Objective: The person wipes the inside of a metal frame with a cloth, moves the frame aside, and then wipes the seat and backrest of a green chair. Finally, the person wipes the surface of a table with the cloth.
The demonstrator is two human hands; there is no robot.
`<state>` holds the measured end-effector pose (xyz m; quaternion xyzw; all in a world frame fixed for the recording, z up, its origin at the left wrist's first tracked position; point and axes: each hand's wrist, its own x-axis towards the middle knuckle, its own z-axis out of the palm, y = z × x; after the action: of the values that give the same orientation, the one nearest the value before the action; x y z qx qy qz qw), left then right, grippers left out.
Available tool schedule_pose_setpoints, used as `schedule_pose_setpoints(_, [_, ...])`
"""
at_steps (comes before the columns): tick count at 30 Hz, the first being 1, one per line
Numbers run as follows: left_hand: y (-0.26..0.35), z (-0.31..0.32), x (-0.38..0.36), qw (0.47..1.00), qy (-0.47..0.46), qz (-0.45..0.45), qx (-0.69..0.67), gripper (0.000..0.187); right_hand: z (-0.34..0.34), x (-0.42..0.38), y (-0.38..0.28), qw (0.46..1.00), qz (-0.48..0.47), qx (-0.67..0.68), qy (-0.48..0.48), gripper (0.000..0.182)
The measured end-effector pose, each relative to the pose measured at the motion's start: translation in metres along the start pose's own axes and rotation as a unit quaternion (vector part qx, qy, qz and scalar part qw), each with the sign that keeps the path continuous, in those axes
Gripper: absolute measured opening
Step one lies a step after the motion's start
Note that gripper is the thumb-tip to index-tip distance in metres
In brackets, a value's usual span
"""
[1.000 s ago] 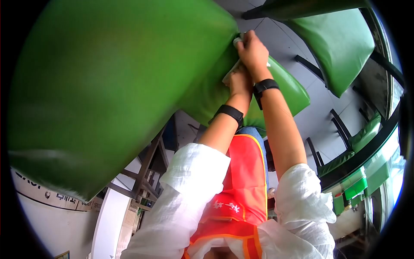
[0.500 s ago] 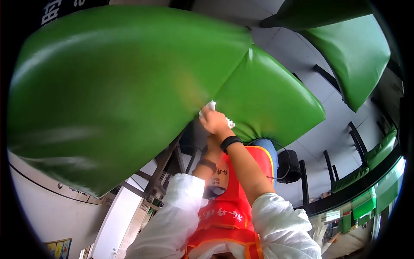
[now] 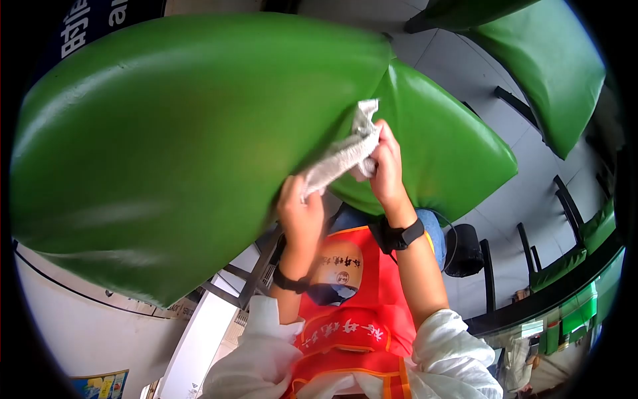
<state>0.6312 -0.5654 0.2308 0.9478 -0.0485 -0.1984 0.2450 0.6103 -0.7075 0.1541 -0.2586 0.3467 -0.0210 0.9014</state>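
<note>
A whitish-grey cloth (image 3: pixel 340 159) stretches between my two hands above the seam of the green padded surfaces. My left hand (image 3: pixel 299 209) is closed on its lower left end, slightly blurred. Higher up and to the right, my right hand (image 3: pixel 387 163) grips the other end, where the cloth is bunched and one corner sticks up. Behind the cloth lie the large green padded surface (image 3: pixel 179 139) on the left and a smaller green padded section (image 3: pixel 445 143) on the right.
Another green padded piece (image 3: pixel 551 73) stands at the upper right, near dark legs on the grey tiled floor (image 3: pixel 492 219). A black bin-like object (image 3: pixel 464 251) is right of my legs. My red apron (image 3: pixel 399 286) shows below, and a white panel (image 3: pixel 199 346) stands lower left.
My hands were together, one over the other, with the cloth crumpled at the seam. They have moved apart, the right one up and rightward, drawing the cloth out between them.
</note>
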Motion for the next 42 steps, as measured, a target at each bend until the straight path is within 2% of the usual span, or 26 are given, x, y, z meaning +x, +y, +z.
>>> schedule_pose_setpoints(1, [0.009, -0.007, 0.007, 0.992, 0.074, -0.017, -0.097, 0.022, 0.012, 0.009, -0.010, 1.000, -0.013, -0.004, -0.019, 0.012])
schedule_pose_setpoints(3, [0.020, -0.020, 0.009, 0.992, 0.080, -0.040, -0.089, 0.016, 0.049, 0.023, -0.007, 0.999, -0.029, -0.017, 0.032, 0.011])
schedule_pose_setpoints(5, [0.007, -0.016, -0.006, 0.996, 0.038, -0.079, -0.019, 0.017, 0.075, 0.025, 0.030, 0.936, -0.182, -0.266, 0.138, 0.010])
schedule_pose_setpoints(6, [-0.005, -0.006, -0.016, 0.997, 0.055, -0.049, 0.007, 0.018, 0.085, 0.020, 0.045, 0.913, -0.195, -0.321, 0.159, 0.010])
schedule_pose_setpoints(7, [-0.018, 0.002, -0.026, 0.997, 0.072, -0.020, 0.034, 0.018, 0.085, 0.011, 0.063, 0.911, -0.166, -0.350, 0.141, 0.010])
schedule_pose_setpoints(9, [-0.052, 0.010, -0.051, 0.994, 0.025, -0.101, -0.020, 0.020, 0.070, -0.010, 0.094, 0.888, -0.050, -0.451, 0.073, 0.014])
schedule_pose_setpoints(10, [-0.075, 0.010, -0.064, 0.979, -0.046, -0.191, -0.060, 0.023, 0.056, -0.023, 0.109, 0.870, 0.019, -0.492, 0.029, 0.016])
schedule_pose_setpoints(11, [-0.090, 0.014, -0.075, 0.979, -0.049, -0.187, -0.059, 0.023, 0.039, -0.035, 0.131, 0.852, 0.078, -0.517, -0.001, 0.018])
schedule_pose_setpoints(12, [-0.103, 0.019, -0.083, 0.961, -0.055, -0.247, -0.116, 0.023, 0.013, -0.047, 0.157, 0.859, 0.173, -0.480, -0.053, 0.018])
schedule_pose_setpoints(13, [-0.113, 0.022, -0.089, 0.934, -0.060, -0.307, -0.172, 0.023, -0.006, -0.055, 0.172, 0.859, 0.172, -0.479, -0.050, 0.018])
schedule_pose_setpoints(15, [-0.115, 0.020, -0.089, 0.918, -0.074, -0.326, -0.212, 0.025, -0.027, -0.067, 0.190, 0.891, 0.175, -0.420, 0.008, 0.013])
schedule_pose_setpoints(18, [-0.081, 0.018, -0.063, 0.970, -0.008, -0.167, -0.176, 0.023, -0.007, -0.045, 0.128, 0.987, 0.084, -0.099, 0.096, 0.003])
schedule_pose_setpoints(19, [-0.068, 0.017, -0.051, 0.974, -0.022, -0.147, -0.171, 0.023, -0.002, -0.031, 0.102, 0.987, -0.004, -0.110, 0.118, 0.002])
schedule_pose_setpoints(20, [-0.051, 0.017, -0.037, 0.964, -0.042, -0.158, -0.208, 0.023, -0.005, -0.014, 0.079, 0.973, -0.062, -0.152, 0.164, 0.003])
schedule_pose_setpoints(21, [-0.026, 0.025, -0.020, 0.963, 0.027, -0.067, -0.260, 0.026, -0.010, 0.009, 0.057, 0.953, -0.148, -0.178, 0.196, 0.008])
schedule_pose_setpoints(22, [0.004, 0.026, -0.003, 0.925, 0.057, -0.061, -0.371, 0.032, 0.000, 0.028, 0.019, 0.936, -0.225, -0.172, 0.211, 0.013])
schedule_pose_setpoints(23, [0.015, 0.027, 0.009, 0.944, 0.071, 0.027, -0.322, 0.037, -0.004, 0.050, -0.003, 0.898, -0.293, -0.239, 0.227, 0.018])
schedule_pose_setpoints(24, [0.019, 0.027, 0.022, 0.959, 0.056, 0.074, -0.266, 0.040, 0.003, 0.067, -0.031, 0.819, -0.362, -0.374, 0.243, 0.015])
schedule_pose_setpoints(26, [0.027, 0.038, 0.045, 0.974, 0.077, 0.166, -0.136, 0.042, 0.002, 0.100, -0.045, 0.750, -0.365, -0.501, 0.230, 0.014])
schedule_pose_setpoints(30, [-0.008, 0.067, 0.050, 0.955, 0.143, 0.240, 0.094, 0.037, -0.009, 0.093, 0.006, 0.712, -0.259, -0.613, 0.223, 0.012])
schedule_pose_setpoints(31, [-0.022, 0.073, 0.042, 0.955, 0.144, 0.241, 0.093, 0.037, -0.012, 0.077, 0.022, 0.708, -0.209, -0.644, 0.199, 0.014])
schedule_pose_setpoints(33, [-0.057, 0.079, 0.008, 0.984, -0.013, 0.089, 0.151, 0.034, -0.019, 0.042, 0.053, 0.693, -0.200, -0.680, 0.134, 0.015])
schedule_pose_setpoints(37, [-0.103, 0.074, -0.057, 0.952, -0.211, -0.106, 0.195, 0.030, -0.026, -0.028, 0.111, 0.706, -0.120, -0.698, 0.008, 0.014])
schedule_pose_setpoints(39, [-0.121, 0.077, -0.086, 0.964, -0.179, -0.136, 0.143, 0.028, -0.031, -0.060, 0.139, 0.717, -0.104, -0.684, -0.083, 0.013])
schedule_pose_setpoints(40, [-0.132, 0.079, -0.100, 0.964, -0.179, -0.136, 0.142, 0.028, -0.037, -0.075, 0.152, 0.683, -0.070, -0.707, -0.170, 0.013])
schedule_pose_setpoints(42, [-0.155, 0.078, -0.119, 0.931, -0.217, -0.242, 0.167, 0.023, -0.050, -0.101, 0.189, 0.632, 0.077, -0.720, -0.276, 0.018])
